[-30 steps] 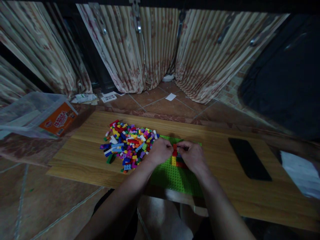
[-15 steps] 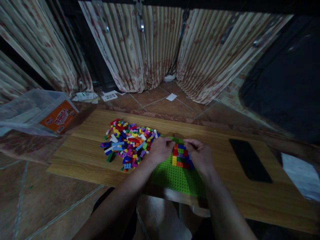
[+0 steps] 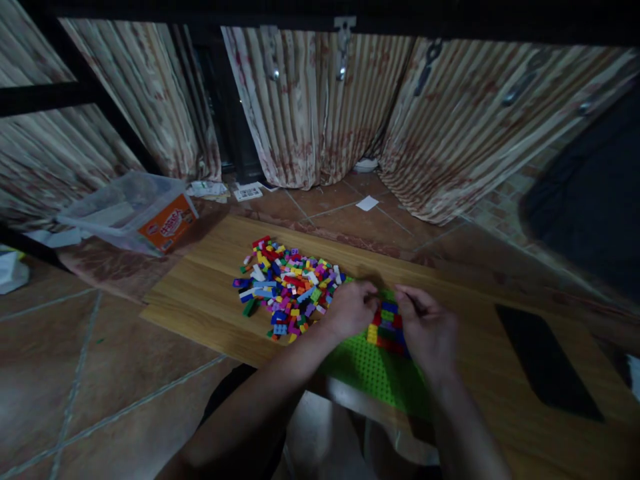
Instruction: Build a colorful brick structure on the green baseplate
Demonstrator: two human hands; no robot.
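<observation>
A green studded baseplate (image 3: 375,370) lies on a low wooden board (image 3: 210,300). On it stands a small block of red, blue, yellow and green bricks (image 3: 386,327). My left hand (image 3: 350,308) rests at the block's left edge, fingers curled and pinched at its top. My right hand (image 3: 427,330) sits at the block's right side with fingers curled toward it. What either hand pinches is too small to make out. A heap of loose coloured bricks (image 3: 287,288) lies just left of my left hand.
A black phone (image 3: 547,363) lies flat on the board's right part. A clear plastic box with an orange label (image 3: 135,212) sits on the tiled floor at the left. Striped curtains (image 3: 310,107) hang behind. A dark bag (image 3: 595,193) is at the right.
The view has swung left and tilted, so everything sits further right in the picture. My hands have parted slightly, uncovering more of the brick block between them.
</observation>
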